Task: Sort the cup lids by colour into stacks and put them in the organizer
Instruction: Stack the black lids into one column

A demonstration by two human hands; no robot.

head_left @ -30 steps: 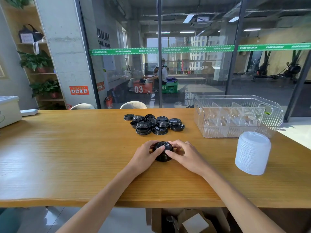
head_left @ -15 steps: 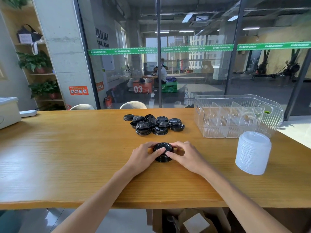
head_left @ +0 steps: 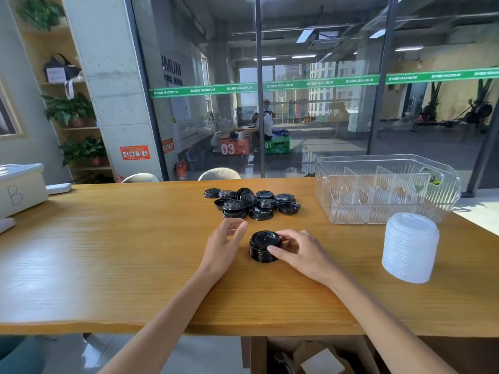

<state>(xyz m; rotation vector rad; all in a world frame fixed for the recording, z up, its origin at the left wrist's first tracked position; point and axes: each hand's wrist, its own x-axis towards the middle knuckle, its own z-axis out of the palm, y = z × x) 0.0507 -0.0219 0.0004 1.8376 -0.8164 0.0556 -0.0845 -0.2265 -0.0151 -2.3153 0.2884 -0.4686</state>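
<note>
A short stack of black lids stands on the wooden table in front of me. My right hand grips its right side with thumb and curled fingers. My left hand hovers just left of the stack, fingers relaxed, holding nothing and apart from it. Behind them lies a loose pile of black lids. A tall stack of white lids stands at the right. The clear plastic organizer with dividers sits at the back right, with no lids visible in it.
A white box marked "B" sits at the table's far left edge. Glass partitions rise just behind the table, with two chair backs below them. A shelf with plants stands at the left wall. An open cardboard box lies under the table.
My left hand has let go of the black stack and lifted away to the left and toward the loose pile. My right hand still holds the stack.
</note>
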